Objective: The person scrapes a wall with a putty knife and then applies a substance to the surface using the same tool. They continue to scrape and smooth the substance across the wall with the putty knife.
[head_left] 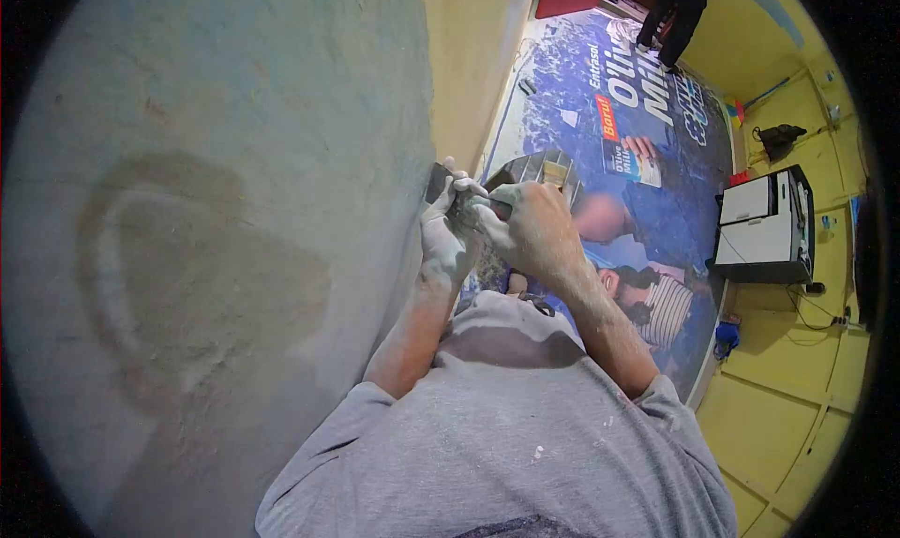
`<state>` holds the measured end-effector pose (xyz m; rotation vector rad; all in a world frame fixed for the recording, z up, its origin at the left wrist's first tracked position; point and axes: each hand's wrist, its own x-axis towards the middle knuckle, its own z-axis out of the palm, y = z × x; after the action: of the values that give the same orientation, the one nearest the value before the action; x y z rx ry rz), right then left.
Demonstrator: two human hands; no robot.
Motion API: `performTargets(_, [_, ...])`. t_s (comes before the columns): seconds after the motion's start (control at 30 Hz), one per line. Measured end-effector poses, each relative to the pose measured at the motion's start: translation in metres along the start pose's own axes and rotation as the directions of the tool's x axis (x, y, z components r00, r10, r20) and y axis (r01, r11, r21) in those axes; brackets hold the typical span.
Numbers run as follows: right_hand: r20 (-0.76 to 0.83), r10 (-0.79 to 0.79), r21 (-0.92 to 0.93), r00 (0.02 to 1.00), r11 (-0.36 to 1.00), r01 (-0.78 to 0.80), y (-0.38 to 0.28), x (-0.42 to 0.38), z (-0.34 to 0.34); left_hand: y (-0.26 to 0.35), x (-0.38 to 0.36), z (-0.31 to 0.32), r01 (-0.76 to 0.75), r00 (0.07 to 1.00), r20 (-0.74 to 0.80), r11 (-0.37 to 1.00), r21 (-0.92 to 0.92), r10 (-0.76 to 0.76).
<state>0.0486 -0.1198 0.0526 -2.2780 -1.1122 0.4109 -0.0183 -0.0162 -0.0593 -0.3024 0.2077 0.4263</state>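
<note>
Both of my hands are close together beside the grey wall (234,238), and both are coated with pale dust. My left hand (448,229) has its fingers wrapped round a dark flat piece (437,182), whose kind is hard to make out. Against its fingers, my right hand (536,231) grips a dark-handled tool (500,203), its working end mostly hidden between the hands. A large darker patch (206,285) marks the wall on the left. Behind my right hand stands a dark container (539,168) with a light piece in it.
A printed banner (675,229) covers the floor. At the top a person in dark trousers (677,18) stands on it. A white and black cabinet (761,221) stands by the yellow wall (769,397) at the right, with cables and a dark bag (780,140) nearby.
</note>
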Motion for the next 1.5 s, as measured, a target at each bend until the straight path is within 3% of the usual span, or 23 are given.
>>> performTargets(0.07, [-0.042, -0.052, -0.001, 0.998, 0.999, 0.052, 0.007, 0.0, 0.007, 0.006, 0.001, -0.012, 0.006, 0.995, 0.098, 0.998, 0.066, -0.012])
performTargets(0.13, [-0.091, -0.155, 0.051, 0.984, 0.986, 0.16, -0.001, -0.009, -0.002, 0.003, -0.012, -0.004, 0.017, 0.993, 0.117, 0.999, -0.04, -0.012])
performTargets(0.17, [0.012, -0.056, 0.099, 0.998, 0.994, 0.055, -0.006, -0.004, -0.007, 0.003, -0.01, -0.003, -0.005, 0.998, 0.064, 0.999, -0.037, 0.007])
performTargets(0.3, [0.002, -0.042, 0.083, 0.999, 0.996, 0.042, 0.016, 0.014, -0.001, 0.005, 0.006, -0.015, -0.011, 0.997, 0.077, 0.999, 0.033, 0.009])
performTargets(0.37, [-0.039, -0.081, 0.174, 0.996, 0.981, 0.087, 0.015, 0.007, -0.005, 0.0, 0.0, 0.003, -0.009, 0.998, 0.07, 0.998, 0.057, 0.005])
performTargets(0.4, [0.016, -0.07, 0.102, 0.997, 0.992, 0.068, 0.018, 0.014, -0.008, -0.001, -0.003, 0.005, -0.001, 0.998, 0.056, 0.996, 0.085, -0.004])
performTargets(0.47, [0.074, 0.018, 0.169, 0.997, 0.985, -0.03, 0.018, 0.022, -0.015, -0.002, 0.002, -0.001, -0.032, 0.998, 0.067, 0.986, 0.163, 0.021])
performTargets(0.6, [0.067, -0.017, 0.193, 0.998, 0.981, 0.004, 0.013, 0.023, -0.026, -0.011, -0.004, 0.019, -0.08, 0.996, 0.037, 0.984, 0.161, 0.075])
performTargets(0.67, [0.105, -0.057, 0.059, 0.993, 0.997, 0.051, 0.016, 0.032, -0.023, -0.008, 0.003, 0.014, -0.084, 0.995, -0.045, 0.979, 0.184, 0.094])
performTargets(0.73, [0.083, -0.056, 0.082, 0.995, 0.995, 0.049, 0.015, 0.024, -0.024, -0.013, -0.001, 0.018, -0.102, 0.994, -0.02, 0.966, 0.237, 0.11])
performTargets(0.8, [0.031, -0.084, 0.121, 0.996, 0.989, 0.08, 0.01, 0.027, -0.027, -0.009, 0.001, 0.019, -0.024, 0.997, 0.07, 0.999, 0.024, 0.023])
performTargets(0.83, [0.013, -0.154, 0.021, 0.988, 0.988, 0.153, 0.017, 0.034, -0.017, -0.004, 0.009, 0.008, -0.072, 0.994, 0.095, 0.981, 0.182, 0.056])
performTargets(0.93, [0.046, -0.162, 0.044, 0.986, 0.986, 0.16, 0.026, 0.042, -0.009, 0.002, 0.015, 0.001, -0.06, 0.993, 0.112, 0.968, 0.242, 0.033])
performTargets(0.97, [0.039, -0.181, 0.072, 0.983, 0.981, 0.178, 0.023, 0.036, -0.017, -0.003, 0.01, 0.003, -0.115, 0.992, -0.025, 0.977, 0.182, 0.121])
performTargets(1.0, [0.051, -0.179, 0.072, 0.982, 0.982, 0.176, 0.022, 0.037, -0.018, -0.005, 0.004, 0.007, -0.057, 0.998, 0.027, 0.996, 0.067, 0.055])
performTargets(1.07, [0.1, -0.074, 0.019, 0.992, 0.997, 0.072, 0.023, 0.044, -0.016, -0.001, 0.011, 0.004, -0.086, 0.994, -0.043, 0.958, 0.274, 0.101])
performTargets(1.1, [0.084, -0.086, 0.053, 0.993, 0.995, 0.082, 0.026, 0.048, -0.012, -0.002, 0.007, -0.002, -0.08, 0.994, -0.052, 0.957, 0.28, 0.099])
performTargets(1.17, [0.041, -0.101, 0.071, 0.994, 0.993, 0.098, 0.022, 0.04, -0.019, -0.003, 0.016, -0.005, -0.081, 0.994, 0.089, 0.989, 0.127, 0.07])
performTargets(1.27, [0.005, -0.124, 0.054, 0.992, 0.991, 0.123, 0.024, 0.043, -0.017, 0.002, 0.021, -0.008, -0.086, 0.996, 0.033, 0.981, 0.172, 0.081])
performTargets(1.33, [0.097, -0.095, -0.011, 0.991, 0.995, 0.096, 0.032, 0.046, -0.016, -0.004, 0.02, 0.003, -0.099, 0.994, -0.036, 0.977, 0.187, 0.107])
performTargets(1.43, [-0.007, -0.113, 0.076, 0.994, 0.991, 0.113, 0.022, 0.037, -0.018, -0.007, 0.008, 0.014, -0.051, 0.994, 0.106, 0.994, 0.093, 0.041])
performTargets(1.47, [-0.012, -0.112, 0.076, 0.994, 0.991, 0.113, 0.025, 0.041, -0.017, -0.004, 0.016, 0.008, -0.047, 0.993, 0.109, 0.994, 0.097, 0.037])
performTargets(1.5, [0.064, -0.05, 0.085, 0.997, 0.995, 0.045, 0.031, 0.047, -0.014, -0.005, 0.021, 0.005, -0.118, 0.993, 0.048, 0.968, 0.221, 0.11])
